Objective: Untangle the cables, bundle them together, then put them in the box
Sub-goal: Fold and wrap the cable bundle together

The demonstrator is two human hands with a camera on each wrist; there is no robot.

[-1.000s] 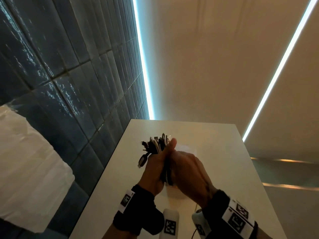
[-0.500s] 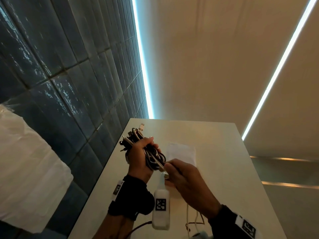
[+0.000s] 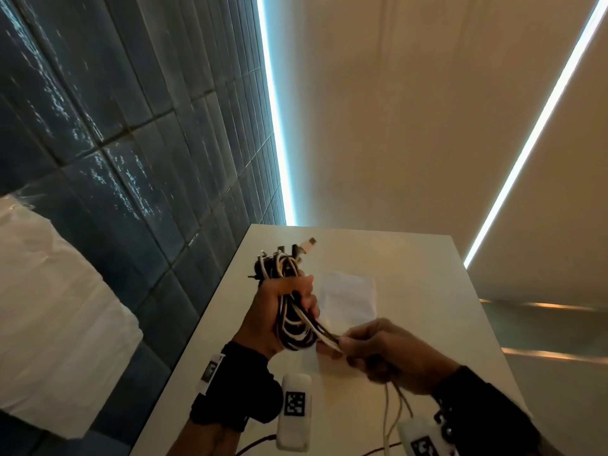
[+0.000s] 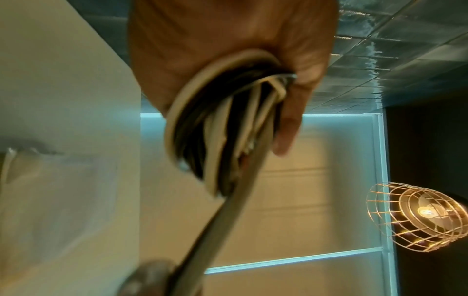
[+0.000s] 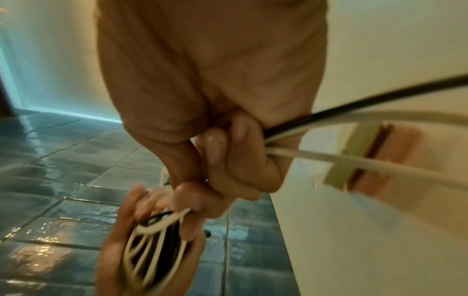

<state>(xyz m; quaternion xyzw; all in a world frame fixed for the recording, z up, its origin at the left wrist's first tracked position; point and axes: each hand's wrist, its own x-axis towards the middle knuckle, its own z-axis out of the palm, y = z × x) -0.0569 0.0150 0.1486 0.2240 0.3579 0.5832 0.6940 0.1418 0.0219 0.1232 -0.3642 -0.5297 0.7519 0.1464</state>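
Observation:
A bundle of black and white cables (image 3: 289,314) is looped in my left hand (image 3: 296,301), whose fingers curl round it above the white table (image 3: 411,274). Connector ends stick out of the top of the fist. A few loose strands (image 3: 324,334) run from the bundle down to my right hand (image 3: 342,347), which pinches them; their tails hang below it. The left wrist view shows the coil (image 4: 215,130) under the left hand (image 4: 228,40). In the right wrist view the right hand (image 5: 222,156) grips the strands (image 5: 354,120), with the bundle (image 5: 154,250) beyond. No box is clearly recognisable.
A pale flat rectangular object (image 3: 348,299) lies on the table behind the hands. A dark blue tiled wall (image 3: 131,159) runs along the table's left edge. A white wrapped mass (image 3: 49,307) sits at far left. A wire-cage lamp (image 4: 415,216) glows in the left wrist view.
The hands were clasped together on the bundle. They have since separated: the left keeps the coil, and the right has drawn a few strands out toward the lower right.

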